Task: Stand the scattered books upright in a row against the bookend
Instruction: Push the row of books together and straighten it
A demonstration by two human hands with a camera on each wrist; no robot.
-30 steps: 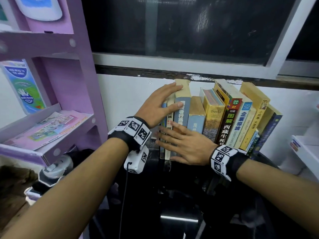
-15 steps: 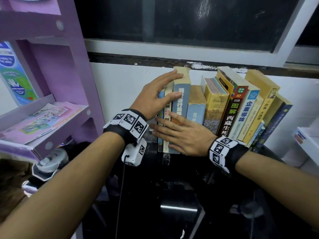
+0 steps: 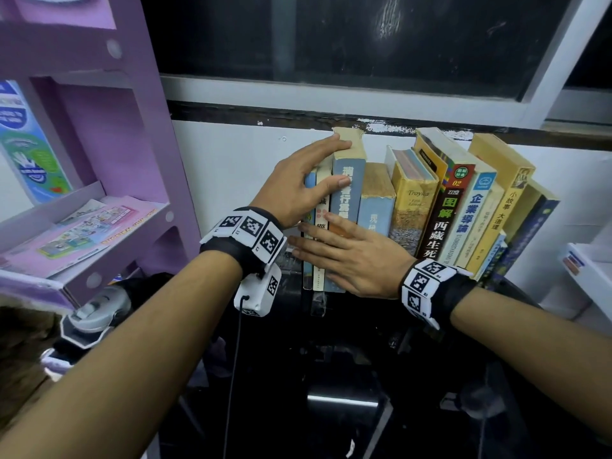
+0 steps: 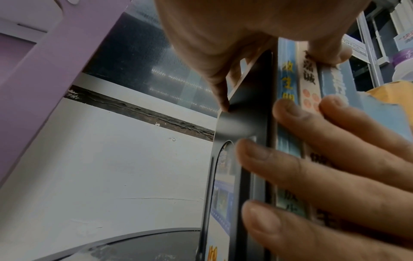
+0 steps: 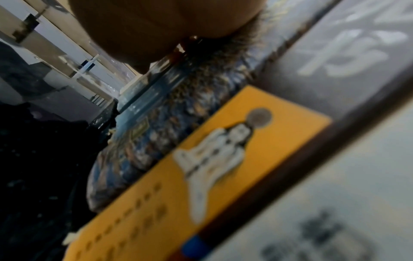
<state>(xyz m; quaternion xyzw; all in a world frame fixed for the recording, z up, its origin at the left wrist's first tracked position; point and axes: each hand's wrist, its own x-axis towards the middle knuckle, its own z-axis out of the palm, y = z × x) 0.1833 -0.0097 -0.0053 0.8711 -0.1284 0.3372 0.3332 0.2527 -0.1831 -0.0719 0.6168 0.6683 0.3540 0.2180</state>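
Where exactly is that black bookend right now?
The black bookend stands upright at the left end of the row, flat against the thin blue book, best seen in the left wrist view; the left hand covers it from above.

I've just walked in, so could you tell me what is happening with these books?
A person is squaring up a row of books against a black bookend at its left end. The left hand rests on the leftmost books' tops; the right hand presses flat against their spines. The left books stand upright; those on the right, like the black-spined book, lean.

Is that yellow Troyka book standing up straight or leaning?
Leaning slightly. The Troyka book tilts leftward at its top, like the books to its right.
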